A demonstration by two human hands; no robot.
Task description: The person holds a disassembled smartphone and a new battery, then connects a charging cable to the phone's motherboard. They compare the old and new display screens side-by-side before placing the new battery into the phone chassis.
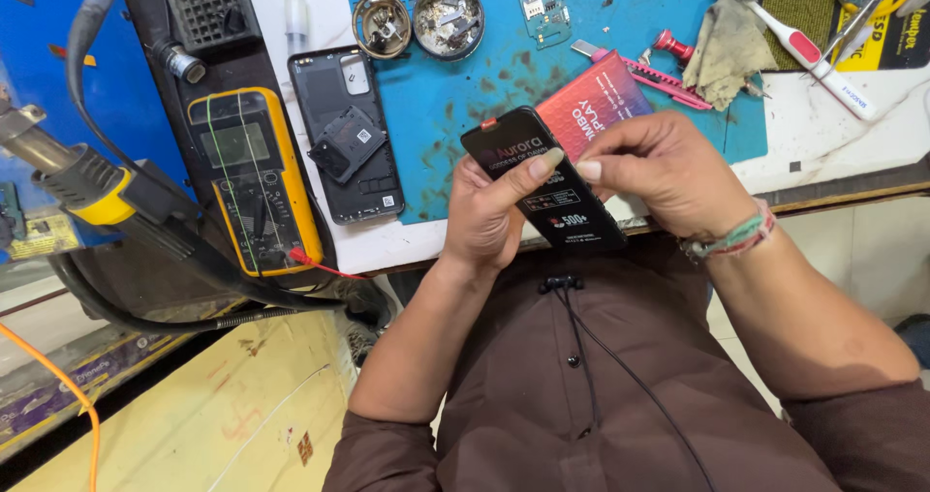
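Black flat rectangular package with red accents (547, 187) is held in both hands just above the near edge of the desk (823, 129), tilted, top end pointing away toward the blue mat (620, 27). A red printed card or sleeve (593, 105) sticks out behind its far end; can't tell if it's joined to the package or a separate piece.

Left hand (489, 211): forearm comes up from lower left, wrist bent, palm cupping the package's left long edge. Thumb lies across the front face, nail up. Grip closed on the package.

Right hand (659, 168): forearm enters from lower right, woven thread bands on the wrist (736, 238). Fingers curled over the package's right edge and the top, fingertip meeting the left thumb tip near the middle of the front face. Grip closed on the same package, pinch-style.

Around it on the desk:
- black phone back shell with a small loose black part on it (349, 134), left of the mat
- yellow-cased multimeter (254, 177) just left of the shell, red lead trailing off its lower corner
- two round metal dishes with small parts (426, 19) at the mat's far edge
- pink utility knife (654, 74) and crumpled grey cloth (728, 46) beyond the right hand
- white-and-red toothbrush (804, 46) far right
- hot-air tool with yellow collar (92, 187) at left, off the desk edge
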